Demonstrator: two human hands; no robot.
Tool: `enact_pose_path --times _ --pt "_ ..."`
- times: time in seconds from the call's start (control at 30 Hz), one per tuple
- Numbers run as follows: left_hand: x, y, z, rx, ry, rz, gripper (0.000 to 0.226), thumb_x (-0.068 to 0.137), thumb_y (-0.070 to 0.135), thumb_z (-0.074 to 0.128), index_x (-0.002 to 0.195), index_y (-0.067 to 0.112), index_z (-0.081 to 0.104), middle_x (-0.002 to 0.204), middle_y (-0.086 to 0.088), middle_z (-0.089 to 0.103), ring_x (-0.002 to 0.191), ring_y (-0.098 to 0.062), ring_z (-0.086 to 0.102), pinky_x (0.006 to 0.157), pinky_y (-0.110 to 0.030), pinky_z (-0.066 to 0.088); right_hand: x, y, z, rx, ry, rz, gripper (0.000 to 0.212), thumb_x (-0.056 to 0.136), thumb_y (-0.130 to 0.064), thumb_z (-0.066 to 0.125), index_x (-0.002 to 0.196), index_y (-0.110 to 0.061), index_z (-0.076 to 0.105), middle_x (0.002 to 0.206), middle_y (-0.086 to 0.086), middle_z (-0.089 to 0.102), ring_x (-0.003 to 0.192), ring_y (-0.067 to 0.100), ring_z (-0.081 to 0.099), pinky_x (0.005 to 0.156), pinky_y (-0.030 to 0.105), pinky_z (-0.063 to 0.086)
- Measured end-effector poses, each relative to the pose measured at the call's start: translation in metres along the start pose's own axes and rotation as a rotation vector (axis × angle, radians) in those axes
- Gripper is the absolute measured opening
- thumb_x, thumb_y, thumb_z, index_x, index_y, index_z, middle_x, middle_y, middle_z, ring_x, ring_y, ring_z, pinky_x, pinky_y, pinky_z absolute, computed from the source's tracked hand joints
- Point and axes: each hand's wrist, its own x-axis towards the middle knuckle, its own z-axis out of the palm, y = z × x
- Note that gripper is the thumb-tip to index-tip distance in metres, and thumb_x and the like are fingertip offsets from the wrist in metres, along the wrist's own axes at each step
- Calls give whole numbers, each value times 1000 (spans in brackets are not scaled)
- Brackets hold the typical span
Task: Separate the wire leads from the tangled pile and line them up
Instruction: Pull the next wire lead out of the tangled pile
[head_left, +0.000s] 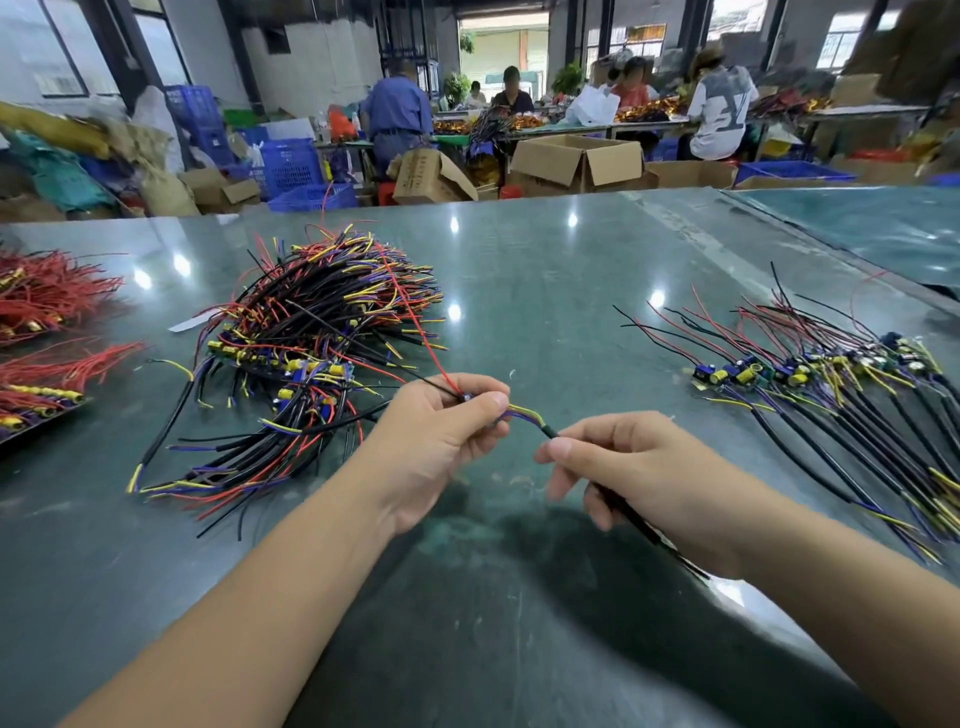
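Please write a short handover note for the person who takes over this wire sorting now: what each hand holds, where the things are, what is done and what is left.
Left hand: pinches the board end of one wire lead, its red and thin black wires running back toward the pile.
Right hand: grips the black cable of the same lead, above the green table.
Tangled pile: on the table, left of the hands, still large.
Lined-up row: on the right, several leads side by side, boards in a line.
Done: that row.
Left: free the held lead, probably lay it beside the row, then work through the pile.
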Motion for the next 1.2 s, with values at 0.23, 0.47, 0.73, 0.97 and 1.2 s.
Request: enact_pose_path --times 0.23,0.47,0.73,0.97,1.2 --pt "0 -1 -3 207 14 32 17 90 -2 58 80 11 62 65 0 60 53 -5 58 61 -17 52 1 3 -9 -285 1 -7 22 97 -25 50 88 -23 70 59 -11 54 47 9 34 46 20 29" --pt "3 -2 -3 263 107 94 22 90 -4 57 77 14 62 61 5 61 53 -3 57 63 -20 50 3 7 -5 -728 152 -137 26 98 -37 46 77 -24 55 58 -5 50 50 5 44 50 19 35" --pt "-2 2 -4 271 52 123 19 90 -1 58 80 14 64 63 3 66 59 -7 65 62 -20 56 1 5 -5 -967 151 -134 24 101 -27 33 106 -19 56 93 -1 58 90 23 54 75 35 42" --pt "-10 0 8 156 -88 78 13 89 1 59 84 10 66 70 -5 70 66 -12 68 62 -20 54 1 1 5 -430 313 -386 14 86 -23 67 87 -37 63 72 -18 61 65 3 56 62 11 42" --pt "-9 4 11 -167 -141 -174 17 83 18 59 83 5 70 75 -10 69 64 -15 69 58 -21 56 1 4 5 -325 385 -454 21 85 -10 68 76 -29 65 67 -22 60 55 4 51 55 10 35"
